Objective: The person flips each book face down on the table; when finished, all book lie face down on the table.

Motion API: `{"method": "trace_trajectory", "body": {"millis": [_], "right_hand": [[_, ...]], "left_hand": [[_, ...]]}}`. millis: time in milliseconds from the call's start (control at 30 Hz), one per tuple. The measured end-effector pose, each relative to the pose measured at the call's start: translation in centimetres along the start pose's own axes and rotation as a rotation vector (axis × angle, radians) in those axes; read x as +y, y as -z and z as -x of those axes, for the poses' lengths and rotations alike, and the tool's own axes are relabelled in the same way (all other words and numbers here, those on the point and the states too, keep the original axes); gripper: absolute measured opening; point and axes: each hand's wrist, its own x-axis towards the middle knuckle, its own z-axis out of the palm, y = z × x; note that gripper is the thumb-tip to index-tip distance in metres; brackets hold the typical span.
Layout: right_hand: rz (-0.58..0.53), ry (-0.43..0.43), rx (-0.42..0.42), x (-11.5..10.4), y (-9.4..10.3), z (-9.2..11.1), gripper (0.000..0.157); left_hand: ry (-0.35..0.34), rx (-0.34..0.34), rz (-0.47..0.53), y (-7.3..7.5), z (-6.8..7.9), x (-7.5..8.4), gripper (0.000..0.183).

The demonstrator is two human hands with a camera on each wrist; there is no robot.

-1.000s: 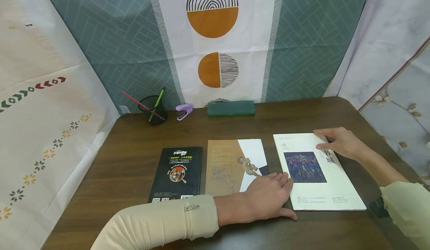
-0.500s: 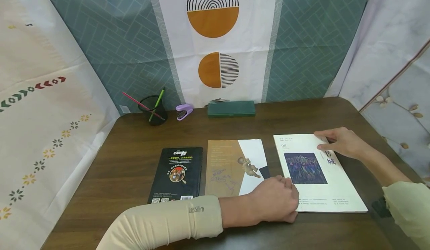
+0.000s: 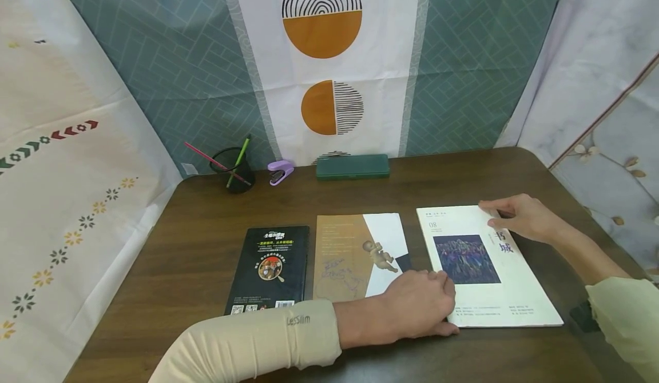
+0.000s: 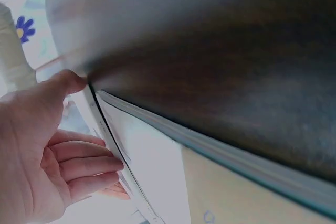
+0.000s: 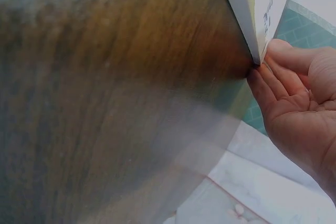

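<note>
A white magazine (image 3: pixel 471 263) with a dark blue picture lies flat on the wooden table. My right hand (image 3: pixel 525 220) pinches its far right corner. In the right wrist view, the thumb and fingers of that hand (image 5: pixel 299 85) meet at the corner. My left hand (image 3: pixel 419 306) is at the magazine's near left corner, across part of a brown-and-white book (image 3: pixel 342 257). The left wrist view shows this hand (image 4: pixel 58 156) with thumb and fingers apart, fingertips touching the magazine's edge (image 4: pixel 113 145). To the left lies a black book (image 3: pixel 270 266), partly behind my left sleeve.
Along the back of the table (image 3: pixel 206 217) stand a black mesh cup (image 3: pixel 239 180) with a red and a green pencil, a purple stapler (image 3: pixel 280 171) and a green case (image 3: pixel 352 167). Fabric hangs behind and on both sides.
My left hand's fingers have drawn back from the magazine's cover and bent at its left edge. The magazine has shifted very slightly toward me. My right hand keeps hold of the far corner.
</note>
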Motion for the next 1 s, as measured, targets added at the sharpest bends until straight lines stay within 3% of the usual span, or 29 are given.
{"method": "trace_trajectory", "body": {"millis": [133,333,467,600,733,900,1000], "right_hand": [[0.004,0.052,0.016,0.2,0.0,0.1,0.045],[0.011,0.098,0.025,0.6,0.0,0.2,0.044],[0.015,0.112,0.019,0.9,0.0,0.4,0.045],[0.016,0.145,-0.001,1.4,0.0,0.8,0.052],[0.014,0.202,0.004,1.9,-0.2,1.1,0.057],[0.028,0.251,0.027,2.4,-0.2,1.4,0.053],[0.063,0.267,0.039,2.4,-0.2,1.4,0.051]], "left_hand": [[-0.051,0.013,-0.053,0.2,-0.3,0.1,0.043],[-0.12,0.193,-0.212,0.0,0.2,0.3,0.035],[-0.114,0.303,-0.245,0.0,0.5,-0.1,0.039],[-0.068,0.384,-0.194,0.5,0.9,-0.9,0.039],[-0.017,0.42,-0.093,1.2,1.3,-1.8,0.033],[0.029,0.482,0.073,2.2,1.6,-3.2,0.024],[0.056,0.534,0.125,2.5,1.9,-3.8,0.021]]}}
